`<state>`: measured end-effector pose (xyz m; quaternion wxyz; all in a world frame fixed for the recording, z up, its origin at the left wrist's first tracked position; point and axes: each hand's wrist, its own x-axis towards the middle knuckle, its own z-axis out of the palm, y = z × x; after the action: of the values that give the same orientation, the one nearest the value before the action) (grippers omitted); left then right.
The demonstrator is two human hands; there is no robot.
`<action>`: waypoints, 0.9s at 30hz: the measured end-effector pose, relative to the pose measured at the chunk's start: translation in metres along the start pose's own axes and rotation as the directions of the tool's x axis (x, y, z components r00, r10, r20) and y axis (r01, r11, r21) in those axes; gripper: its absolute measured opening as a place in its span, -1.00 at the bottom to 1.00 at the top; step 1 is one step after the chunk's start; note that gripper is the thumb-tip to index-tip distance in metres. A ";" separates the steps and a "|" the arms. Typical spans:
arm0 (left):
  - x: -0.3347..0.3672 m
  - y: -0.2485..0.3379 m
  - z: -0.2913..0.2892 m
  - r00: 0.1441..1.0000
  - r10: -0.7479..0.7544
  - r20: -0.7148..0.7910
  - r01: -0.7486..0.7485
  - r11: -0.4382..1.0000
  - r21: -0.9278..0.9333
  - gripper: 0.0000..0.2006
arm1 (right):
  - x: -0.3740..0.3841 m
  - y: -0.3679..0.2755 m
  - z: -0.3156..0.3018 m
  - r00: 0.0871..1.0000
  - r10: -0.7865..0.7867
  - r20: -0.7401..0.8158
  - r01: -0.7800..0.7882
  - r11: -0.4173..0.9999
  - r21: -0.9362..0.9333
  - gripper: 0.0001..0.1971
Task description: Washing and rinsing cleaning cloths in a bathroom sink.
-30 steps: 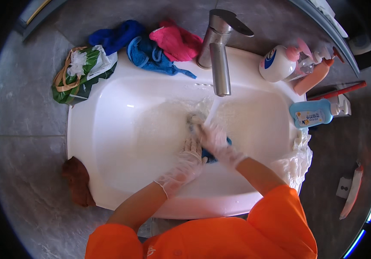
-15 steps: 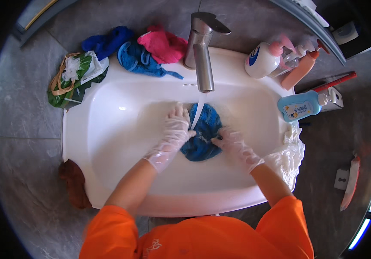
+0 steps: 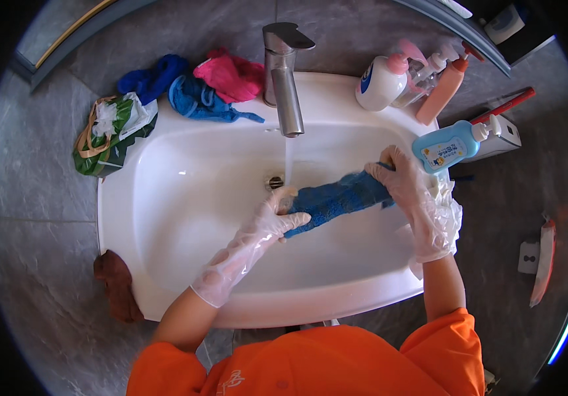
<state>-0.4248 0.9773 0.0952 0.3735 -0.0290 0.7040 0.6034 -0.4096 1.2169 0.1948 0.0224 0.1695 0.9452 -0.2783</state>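
A wet blue cloth (image 3: 338,201) is stretched between my gloved hands above the basin of the white sink (image 3: 185,231). My left hand (image 3: 278,216) is closed on its left end, the thumb on top. Farther right and higher, my right hand (image 3: 404,179) pinches the other end, close to the light blue pump bottle (image 3: 443,148). Both hands wear thin clear plastic gloves. From the metal faucet (image 3: 288,99) a thin stream of water falls just left of the cloth, beside the drain (image 3: 274,183).
At the back left rim lie a dark blue cloth (image 3: 155,78), a blue cloth (image 3: 198,99), a pink cloth (image 3: 231,76) and a green-white bag (image 3: 115,132). A brown cloth (image 3: 115,285) hangs at the left edge. Several pump bottles (image 3: 381,86) and crumpled white plastic (image 3: 447,208) line the right.
The blue cloth has come up off the basin bottom and is now pulled long between both hands. My right hand has moved right and away from me; the drain now shows.
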 end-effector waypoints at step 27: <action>0.002 -0.033 0.013 0.990 0.134 -0.049 0.008 0.291 0.957 -0.08 | 0.032 0.046 0.166 0.982 -0.029 -0.187 0.016 0.997 -0.070 -0.42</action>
<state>-0.4035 0.9807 0.0670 0.2509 0.1904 0.9459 0.0782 -0.4328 1.1741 0.0263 -0.0642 0.1832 0.9539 -0.2289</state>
